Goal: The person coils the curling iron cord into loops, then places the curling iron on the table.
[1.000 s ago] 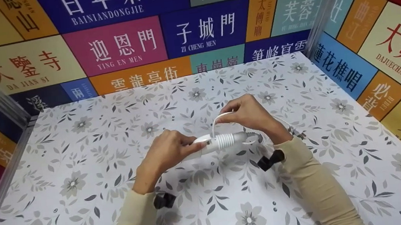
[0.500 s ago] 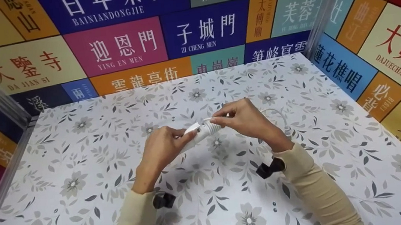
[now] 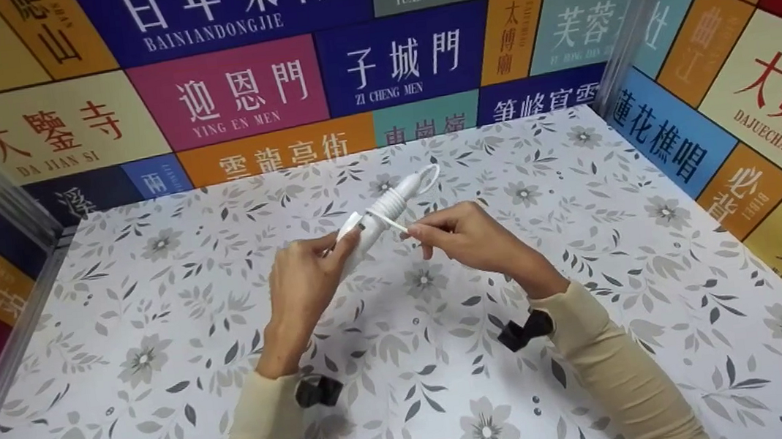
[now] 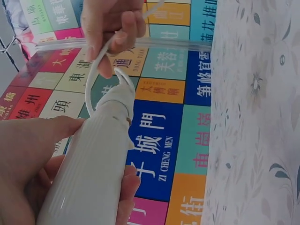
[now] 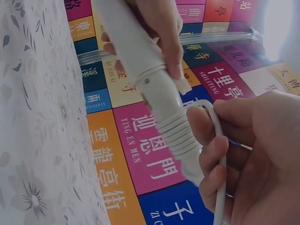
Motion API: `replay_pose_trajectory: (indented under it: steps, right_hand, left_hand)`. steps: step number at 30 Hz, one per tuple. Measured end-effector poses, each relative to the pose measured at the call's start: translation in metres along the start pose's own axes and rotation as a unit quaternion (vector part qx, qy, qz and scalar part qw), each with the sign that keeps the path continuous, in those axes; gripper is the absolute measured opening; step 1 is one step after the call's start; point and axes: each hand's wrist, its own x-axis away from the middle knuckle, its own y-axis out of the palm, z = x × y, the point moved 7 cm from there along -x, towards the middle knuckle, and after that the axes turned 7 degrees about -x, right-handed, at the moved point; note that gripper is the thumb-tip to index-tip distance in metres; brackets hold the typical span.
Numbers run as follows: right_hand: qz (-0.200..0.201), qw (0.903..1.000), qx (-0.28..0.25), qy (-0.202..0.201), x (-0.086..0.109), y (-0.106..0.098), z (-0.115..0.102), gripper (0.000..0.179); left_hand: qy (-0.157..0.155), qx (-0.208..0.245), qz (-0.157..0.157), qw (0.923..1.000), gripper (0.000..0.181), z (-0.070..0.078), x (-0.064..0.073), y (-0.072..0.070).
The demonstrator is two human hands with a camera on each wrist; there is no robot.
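Observation:
A white cylindrical appliance (image 3: pixel 360 248) is tilted up and away above the table, and my left hand (image 3: pixel 303 285) grips its body. White cord (image 4: pixel 89 89) comes off the appliance beside the left thumb. Several tight turns of cord (image 5: pixel 176 138) wrap its narrower part, and a small loop (image 3: pixel 434 178) sticks out at the far end. My right hand (image 3: pixel 471 240), to the right, pinches the cord between thumb and fingers and holds it taut, apart from the body. In the right wrist view the cord runs across the curled right fingers (image 5: pixel 214 150).
A flower-patterned table top (image 3: pixel 398 410) lies below both hands. Panels with coloured lettered blocks (image 3: pixel 229 90) stand behind it and at both sides. Black wrist mounts (image 3: pixel 526 329) sit at both cuffs.
The appliance has swung from nearly level, pointing right, to pointing up and away. The right hand has carried the cord over and down to the appliance's near right side. The left hand keeps its grip.

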Motion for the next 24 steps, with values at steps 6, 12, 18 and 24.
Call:
replay_pose_trajectory:
  steps: [6,12,18,24]
  right_hand:
    - [-0.047,0.9988,-0.007,0.013,-0.004,0.007,0.018,0.026]
    - [-0.061,0.9977,-0.009,0.028,-0.007,0.008,0.03,0.028]
    - [-0.074,0.9963,-0.022,0.039,-0.011,0.009,0.042,0.029]
    - [-0.093,0.9935,-0.037,0.054,-0.013,0.006,0.058,0.029]
  left_hand:
    - [-0.038,0.028,0.021,0.9987,0.043,-0.005,-0.001,-0.008]
    - [-0.048,0.056,0.016,0.9972,0.044,-0.006,-0.001,-0.011]
    - [-0.052,0.074,0.009,0.9959,0.044,-0.006,-0.001,-0.012]
    - [-0.045,0.105,0.001,0.9934,0.044,-0.006,-0.002,-0.011]
